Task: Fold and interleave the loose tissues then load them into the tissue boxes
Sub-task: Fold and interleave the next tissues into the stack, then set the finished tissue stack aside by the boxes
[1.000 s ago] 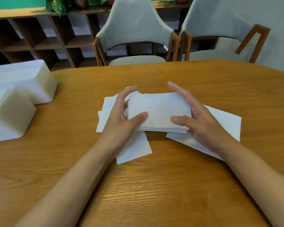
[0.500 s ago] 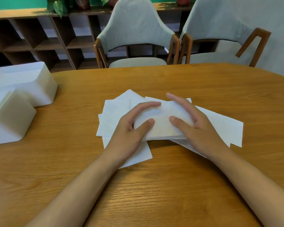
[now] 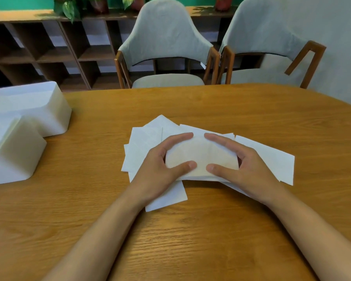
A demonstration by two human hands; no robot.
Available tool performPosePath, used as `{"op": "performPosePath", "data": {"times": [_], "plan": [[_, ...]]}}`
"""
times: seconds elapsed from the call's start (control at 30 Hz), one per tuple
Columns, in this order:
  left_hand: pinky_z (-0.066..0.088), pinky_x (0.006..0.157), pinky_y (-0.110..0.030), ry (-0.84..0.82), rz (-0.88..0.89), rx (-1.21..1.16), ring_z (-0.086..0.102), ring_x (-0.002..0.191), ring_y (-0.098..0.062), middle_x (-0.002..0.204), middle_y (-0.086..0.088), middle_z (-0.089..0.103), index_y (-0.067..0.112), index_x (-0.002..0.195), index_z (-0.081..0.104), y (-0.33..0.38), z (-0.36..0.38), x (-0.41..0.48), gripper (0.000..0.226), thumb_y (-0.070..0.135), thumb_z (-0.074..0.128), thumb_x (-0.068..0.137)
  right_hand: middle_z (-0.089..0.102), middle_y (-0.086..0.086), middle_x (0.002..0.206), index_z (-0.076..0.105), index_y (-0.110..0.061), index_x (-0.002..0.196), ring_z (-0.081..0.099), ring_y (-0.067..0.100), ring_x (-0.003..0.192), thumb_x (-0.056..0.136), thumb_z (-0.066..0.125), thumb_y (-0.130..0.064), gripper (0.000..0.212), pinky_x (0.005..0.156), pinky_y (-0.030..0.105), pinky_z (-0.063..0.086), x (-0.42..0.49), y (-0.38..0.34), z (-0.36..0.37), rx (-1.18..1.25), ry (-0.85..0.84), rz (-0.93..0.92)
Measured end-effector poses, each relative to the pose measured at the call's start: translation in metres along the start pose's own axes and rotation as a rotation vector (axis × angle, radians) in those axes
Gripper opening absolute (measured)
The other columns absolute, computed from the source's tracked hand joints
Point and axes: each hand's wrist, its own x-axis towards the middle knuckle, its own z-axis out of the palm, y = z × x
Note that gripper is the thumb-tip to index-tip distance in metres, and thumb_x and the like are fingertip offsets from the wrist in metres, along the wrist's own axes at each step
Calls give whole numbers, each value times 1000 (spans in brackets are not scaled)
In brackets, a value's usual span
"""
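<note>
Drawn closer since prior frame; pinching tissue stack point(image 3: 203, 157) with left hand point(image 3: 160, 171) and right hand point(image 3: 251, 169), likely to square edges.

Left: two white tissue boxes point(image 3: 39, 110) stand touching and block this side (the near one runs out of view).
Centre: loose tissues point(image 3: 272, 161) lie spread; the left hand point(image 3: 160, 169) and right hand point(image 3: 251, 171) grip the folded stack point(image 3: 201, 157).
Right: bare table point(image 3: 312, 128), free passage.
Far: a bare strip, then two chairs point(image 3: 166, 37).
</note>
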Motion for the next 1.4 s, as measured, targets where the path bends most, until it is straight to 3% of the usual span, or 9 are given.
{"op": "performPosePath", "data": {"times": [0.27,0.47,0.7,0.8,0.97,1.03,1.13,1.27,1.4], "plan": [[51,93,-17,20,36,16,58,121,-1,136,22,58,43,141,57,11,-21,-1,56,24,78,93,51,-49,113,57,-55,129,52,-15,107,88,77,-26,54,83,16,54,9,-18,15,-34,38,2],[60,89,-28,-7,5,36,66,114,-7,136,16,61,39,138,60,34,-79,-15,54,21,79,91,46,-54,104,59,-50,128,48,-20,102,85,80,-28,53,77,9,51,31,-53,36,-5,41,-31],[49,78,-3,198,27,240,56,115,15,134,29,56,43,142,57,55,-169,-48,57,31,79,91,55,-33,121,64,-36,130,55,-9,109,85,80,-20,50,78,15,56,66,-106,93,122,36,-67],[44,94,-12,244,3,312,49,131,-1,147,24,53,51,139,58,52,-207,-59,55,41,79,89,58,-19,127,65,-34,130,56,3,116,85,80,-19,50,82,22,59,76,-119,131,161,50,-77],[43,94,-15,299,-25,303,43,128,6,149,25,50,52,139,58,44,-260,-73,53,40,78,91,59,-14,133,66,-34,128,57,4,118,83,82,-21,50,94,33,58,105,-137,180,171,0,-102],[50,92,-20,326,-37,237,49,126,1,136,26,59,49,137,62,39,-279,-75,48,38,77,93,61,-12,132,66,-33,127,58,5,118,83,83,-21,49,93,33,58,117,-144,196,189,-13,-101],[52,78,-20,366,-39,190,60,97,-5,93,24,67,43,133,66,37,-305,-72,38,32,73,97,63,-14,126,68,-34,123,58,4,116,82,83,-26,45,78,22,59,143,-152,215,170,1,-104],[53,80,-27,468,-54,239,63,108,-19,119,2,67,30,126,69,32,-338,-50,32,25,76,95,64,-9,125,68,-32,122,60,10,116,80,83,-27,45,89,36,60,190,-156,240,128,20,-89],[58,86,-36,585,-155,252,66,113,-27,116,-5,68,21,115,72,19,-370,-22,28,24,83,89,64,-6,117,64,-23,130,63,13,103,82,83,-26,52,88,39,61,236,-158,267,29,-3,-81]]}}
